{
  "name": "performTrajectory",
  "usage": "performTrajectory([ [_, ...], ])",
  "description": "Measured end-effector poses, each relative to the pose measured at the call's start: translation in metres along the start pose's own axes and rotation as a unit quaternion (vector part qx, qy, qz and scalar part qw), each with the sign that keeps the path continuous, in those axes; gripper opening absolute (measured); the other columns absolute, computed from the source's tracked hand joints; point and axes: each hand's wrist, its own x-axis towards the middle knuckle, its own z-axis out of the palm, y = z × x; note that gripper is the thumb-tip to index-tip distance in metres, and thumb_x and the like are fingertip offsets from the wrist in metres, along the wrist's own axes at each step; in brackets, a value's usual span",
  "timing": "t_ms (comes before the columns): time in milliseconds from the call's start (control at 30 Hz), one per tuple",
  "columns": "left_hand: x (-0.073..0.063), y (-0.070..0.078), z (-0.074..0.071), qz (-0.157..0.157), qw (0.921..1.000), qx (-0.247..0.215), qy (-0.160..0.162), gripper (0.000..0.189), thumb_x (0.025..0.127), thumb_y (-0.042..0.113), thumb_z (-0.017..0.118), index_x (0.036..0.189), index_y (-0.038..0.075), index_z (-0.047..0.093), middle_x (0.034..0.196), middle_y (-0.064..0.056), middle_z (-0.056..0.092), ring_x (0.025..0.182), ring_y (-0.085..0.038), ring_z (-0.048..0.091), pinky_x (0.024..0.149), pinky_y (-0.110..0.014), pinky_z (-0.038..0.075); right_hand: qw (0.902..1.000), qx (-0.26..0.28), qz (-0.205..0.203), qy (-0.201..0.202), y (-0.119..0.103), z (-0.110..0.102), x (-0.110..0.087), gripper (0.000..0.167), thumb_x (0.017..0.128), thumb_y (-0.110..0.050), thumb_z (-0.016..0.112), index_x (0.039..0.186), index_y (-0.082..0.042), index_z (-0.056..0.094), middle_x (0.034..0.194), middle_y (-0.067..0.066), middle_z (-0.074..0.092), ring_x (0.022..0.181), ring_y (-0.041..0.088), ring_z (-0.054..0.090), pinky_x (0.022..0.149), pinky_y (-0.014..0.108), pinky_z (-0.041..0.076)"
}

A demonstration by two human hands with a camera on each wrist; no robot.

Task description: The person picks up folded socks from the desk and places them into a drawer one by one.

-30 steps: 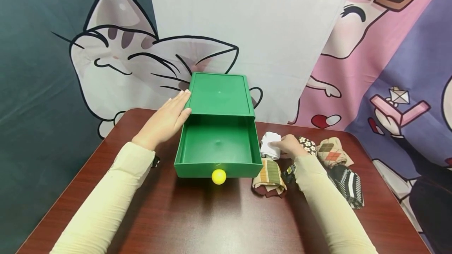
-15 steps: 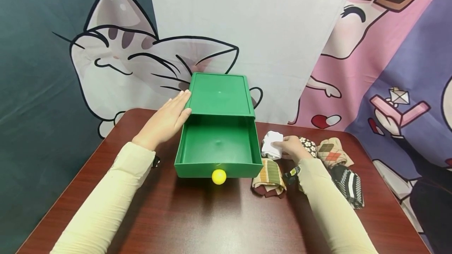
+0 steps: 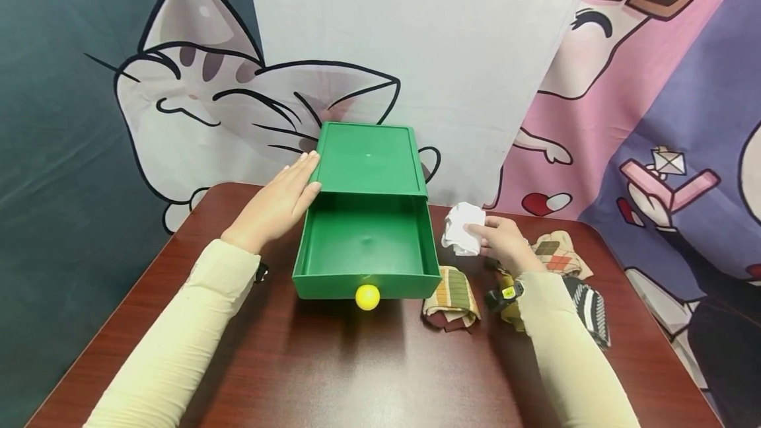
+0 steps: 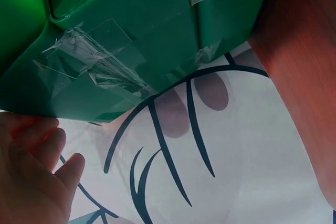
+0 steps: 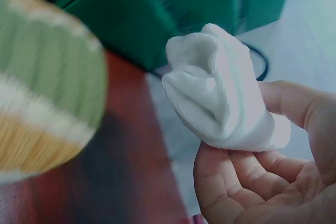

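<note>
Between thumb and fingers my right hand pinches a folded white sock, held above the table to the right of the green drawer box. The right wrist view shows the white sock rolled into a bundle, its folds facing the camera. My left hand rests with straight fingers against the left side of the box. In front, the drawer is pulled out and bare inside, with a yellow ball knob. In the left wrist view, clear tape covers part of the box's side.
A striped folded sock lies by the drawer's right front corner. Farther right are an argyle sock, a black-and-white patterned sock and a mustard one partly behind my wrist. A printed cloth backdrop hangs behind the table.
My right hand has lifted the white sock off the table, up and slightly to the right. My left hand, the box and its drawer stay put.
</note>
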Motion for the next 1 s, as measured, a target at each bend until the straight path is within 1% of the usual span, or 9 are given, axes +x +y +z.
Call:
performTrajectory([
  [33,0.0,0.0,0.0,0.0,1.0,0.0,0.001,0.062,0.112,0.039,0.031,0.161,0.003,0.021,0.167,-0.011,0.022,0.156,-0.026,0.014,0.127,-0.043,0.011,0.9999,0.002,0.009,-0.014,0.005,-0.009,0.007,0.043,0.102,-0.023,0.062,0.131,0.008,0.055,0.089,0.002,0.065,0.072,0.008,0.062,0.066,0.021,0.057],
  [100,0.0,0.0,0.0,-0.001,1.0,-0.002,0.003,0.061,0.112,0.039,0.032,0.161,0.003,0.022,0.167,-0.011,0.023,0.155,-0.025,0.015,0.127,-0.044,0.012,0.9975,0.046,0.009,-0.053,0.007,-0.022,0.011,0.049,0.098,-0.026,0.069,0.133,0.005,0.055,0.092,0.0,0.069,0.08,0.009,0.067,0.076,0.025,0.06],
  [133,0.0,0.001,0.0,0.0,1.0,-0.004,0.004,0.061,0.112,0.038,0.033,0.161,0.002,0.022,0.167,-0.012,0.023,0.155,-0.026,0.015,0.127,-0.044,0.012,0.9963,0.065,0.004,-0.056,0.005,-0.023,0.01,0.047,0.098,-0.023,0.069,0.132,0.006,0.055,0.09,-0.001,0.069,0.079,0.009,0.068,0.075,0.025,0.061],
  [267,0.0,0.001,0.0,0.002,1.0,-0.005,0.005,0.061,0.112,0.037,0.034,0.16,0.001,0.024,0.166,-0.013,0.024,0.155,-0.027,0.017,0.127,-0.045,0.013,0.9948,0.096,-0.006,-0.033,-0.01,-0.017,-0.002,0.048,0.1,-0.015,0.065,0.136,0.01,0.048,0.085,-0.006,0.068,0.076,0.005,0.067,0.072,0.021,0.06],
  [467,0.0,0.0,0.0,0.0,1.0,-0.001,0.006,0.062,0.112,0.039,0.033,0.161,0.002,0.023,0.167,-0.012,0.023,0.154,-0.03,0.019,0.126,-0.045,0.014,0.9959,0.077,-0.046,-0.013,-0.035,-0.012,-0.026,0.054,0.099,-0.018,0.067,0.139,0.011,0.047,0.092,-0.009,0.068,0.081,0.003,0.068,0.076,0.02,0.06],
  [567,0.0,0.0,0.0,-0.001,1.0,-0.004,0.007,0.062,0.112,0.039,0.033,0.161,0.002,0.022,0.167,-0.012,0.022,0.155,-0.03,0.018,0.127,-0.044,0.013,0.9942,0.086,-0.065,-0.011,-0.046,-0.011,-0.036,0.054,0.097,-0.017,0.069,0.138,0.01,0.048,0.092,-0.009,0.07,0.081,0.003,0.069,0.075,0.02,0.06],
  [700,0.0,0.0,0.0,-0.002,0.9999,-0.008,0.008,0.061,0.112,0.039,0.033,0.161,0.003,0.022,0.167,-0.011,0.022,0.155,-0.027,0.016,0.127,-0.043,0.012,0.9899,0.113,-0.085,-0.009,-0.06,-0.009,-0.049,0.047,0.096,-0.014,0.07,0.134,0.007,0.051,0.091,-0.008,0.073,0.079,0.004,0.07,0.072,0.02,0.06],
  [833,0.0,0.0,0.0,0.0,0.9999,-0.008,0.009,0.061,0.112,0.038,0.033,0.161,0.002,0.023,0.167,-0.012,0.022,0.155,-0.027,0.017,0.127,-0.043,0.012,0.9809,0.161,-0.107,-0.017,-0.073,-0.004,-0.06,0.035,0.096,-0.007,0.07,0.126,0.003,0.054,0.091,-0.004,0.075,0.079,0.007,0.072,0.071,0.023,0.061],
  [1000,0.0,0.0,-0.001,0.001,0.9999,-0.006,0.008,0.061,0.112,0.037,0.034,0.16,0.002,0.023,0.167,-0.012,0.022,0.155,-0.027,0.017,0.127,-0.042,0.012,0.9739,0.18,-0.134,-0.033,-0.09,0.008,-0.075,0.029,0.096,-0.003,0.067,0.122,0.002,0.057,0.091,-0.002,0.075,0.078,0.009,0.072,0.07,0.023,0.061],
])
